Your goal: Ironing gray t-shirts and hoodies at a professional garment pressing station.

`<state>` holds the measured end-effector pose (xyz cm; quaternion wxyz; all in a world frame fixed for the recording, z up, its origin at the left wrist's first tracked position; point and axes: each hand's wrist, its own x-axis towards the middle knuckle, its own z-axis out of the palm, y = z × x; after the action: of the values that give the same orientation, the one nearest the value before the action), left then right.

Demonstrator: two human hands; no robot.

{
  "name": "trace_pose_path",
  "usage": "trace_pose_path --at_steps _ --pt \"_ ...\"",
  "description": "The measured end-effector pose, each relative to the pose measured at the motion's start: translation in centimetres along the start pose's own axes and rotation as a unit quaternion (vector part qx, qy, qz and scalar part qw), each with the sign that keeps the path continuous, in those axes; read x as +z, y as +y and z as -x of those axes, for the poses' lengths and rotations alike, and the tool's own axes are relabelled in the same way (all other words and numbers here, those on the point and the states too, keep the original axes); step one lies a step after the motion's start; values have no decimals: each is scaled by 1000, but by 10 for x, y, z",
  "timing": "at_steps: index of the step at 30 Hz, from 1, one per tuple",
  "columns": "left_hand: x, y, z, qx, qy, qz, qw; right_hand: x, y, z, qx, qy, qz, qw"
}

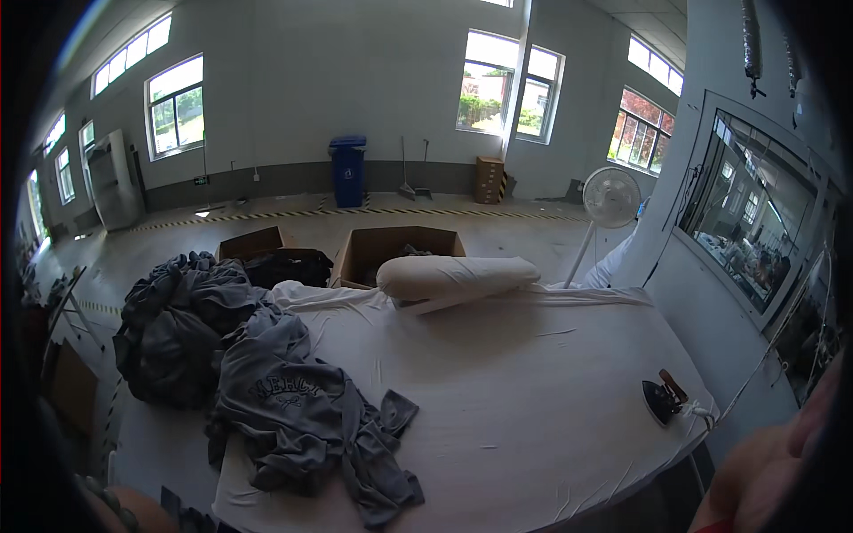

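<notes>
At the lower left edge only a bit of my left hand shows, with a beaded bracelet at its wrist. Its fingers are out of the picture; a strip of dark cloth lies right beside it, and whether it is gripped is unclear. My right hand is at the lower right rim, a red band below it, its fingers lost in the dark edge. A grey sweatshirt with lettering on its chest lies crumpled on the left of the white-covered ironing table. On the table's right rests a black iron with a brown handle.
A big heap of grey garments sits left of the sweatshirt. Across the far edge lies a padded white sleeve board. Behind stand open cardboard boxes and a white fan. A cord runs from the iron along the right wall.
</notes>
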<state>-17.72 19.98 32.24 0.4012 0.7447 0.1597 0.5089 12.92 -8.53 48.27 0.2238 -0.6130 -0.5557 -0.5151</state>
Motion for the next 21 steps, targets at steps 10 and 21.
trace_pose_path --at_steps 10,21 --pt "-82 20 13 59 78 -134 986 62 -32 -29 -33 -24 -40 998" --pt "-110 75 16 327 206 -168 907 105 -54 -39 -85 -44 -127 987"
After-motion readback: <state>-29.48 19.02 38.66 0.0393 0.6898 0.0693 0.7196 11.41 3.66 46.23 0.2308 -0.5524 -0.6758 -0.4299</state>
